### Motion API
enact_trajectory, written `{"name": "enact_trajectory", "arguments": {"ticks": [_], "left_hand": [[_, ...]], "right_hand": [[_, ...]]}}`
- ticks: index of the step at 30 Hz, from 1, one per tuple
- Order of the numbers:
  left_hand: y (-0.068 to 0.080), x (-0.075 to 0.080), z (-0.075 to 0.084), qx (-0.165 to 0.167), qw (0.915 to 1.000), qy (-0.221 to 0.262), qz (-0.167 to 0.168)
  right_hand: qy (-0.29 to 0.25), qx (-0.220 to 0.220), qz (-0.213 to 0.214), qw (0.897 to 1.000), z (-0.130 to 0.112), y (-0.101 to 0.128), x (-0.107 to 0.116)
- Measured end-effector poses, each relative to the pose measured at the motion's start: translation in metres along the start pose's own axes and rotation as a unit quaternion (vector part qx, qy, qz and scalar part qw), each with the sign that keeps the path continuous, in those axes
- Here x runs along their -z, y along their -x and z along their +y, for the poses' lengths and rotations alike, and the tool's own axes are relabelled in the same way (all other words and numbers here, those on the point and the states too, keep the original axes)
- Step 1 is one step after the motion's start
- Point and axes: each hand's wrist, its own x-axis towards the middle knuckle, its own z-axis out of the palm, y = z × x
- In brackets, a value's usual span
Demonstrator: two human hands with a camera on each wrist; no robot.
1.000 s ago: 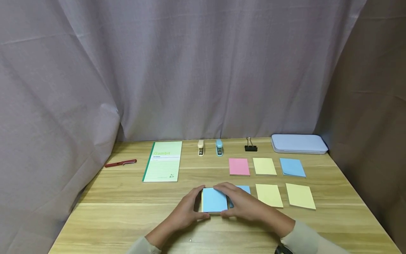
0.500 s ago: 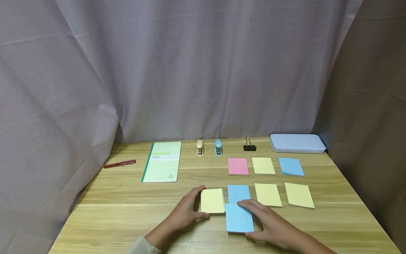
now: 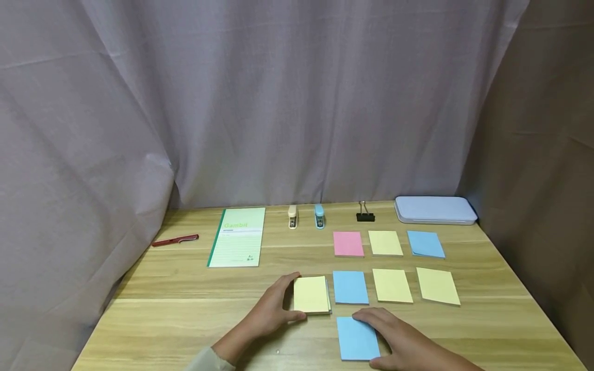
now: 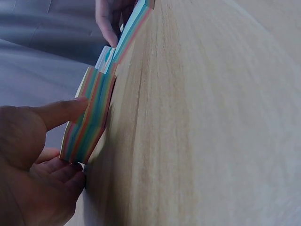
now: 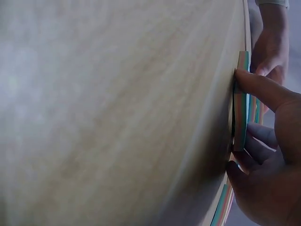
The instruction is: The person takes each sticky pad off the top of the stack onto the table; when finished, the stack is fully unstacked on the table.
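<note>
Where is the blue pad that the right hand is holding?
In the head view, the blue pad lies under the right hand at the table's near edge, just below another blue pad.

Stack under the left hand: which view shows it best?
The left wrist view: the stack fills the near frame edge-on, its coloured layers plain, held between the left hand's thumb and fingers. The head view shows only its yellow top sheet. In the right wrist view it is a blurred sliver at the far edge.

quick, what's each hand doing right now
Left hand: grips the yellow-topped rectangular stack of paper pads.
Right hand: holds the blue rectangular paper pad on the wooden table.
</note>
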Motion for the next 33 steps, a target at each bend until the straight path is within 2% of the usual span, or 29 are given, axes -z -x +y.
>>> {"name": "enact_trajectory", "arguments": {"ticks": [8,13,16,25,29,33], "left_hand": [[0.000,0.000,-0.001,0.001,1.0000,0.002,-0.004],[0.001,0.001,-0.002,-0.002,0.9999,-0.002,-0.011],[0.001,0.002,-0.002,-0.002,0.9999,-0.007,-0.016],[0.000,0.004,-0.003,-0.005,0.9999,0.002,-0.015],[0.000,0.004,-0.004,-0.009,0.9998,0.004,-0.016],[0.000,0.003,-0.005,-0.009,0.9998,0.001,-0.015]], "right_hand": [[-0.003,-0.027,-0.028,0.999,-0.013,-0.009,0.017],[-0.018,-0.044,-0.030,0.998,-0.022,-0.031,0.034],[-0.017,-0.044,-0.023,0.999,-0.021,-0.048,0.037],[-0.066,-0.039,-0.044,0.996,-0.013,-0.103,0.021],[-0.074,-0.031,-0.060,0.995,-0.014,-0.117,0.009],[-0.053,-0.026,-0.064,0.996,-0.016,-0.124,0.001]]}}
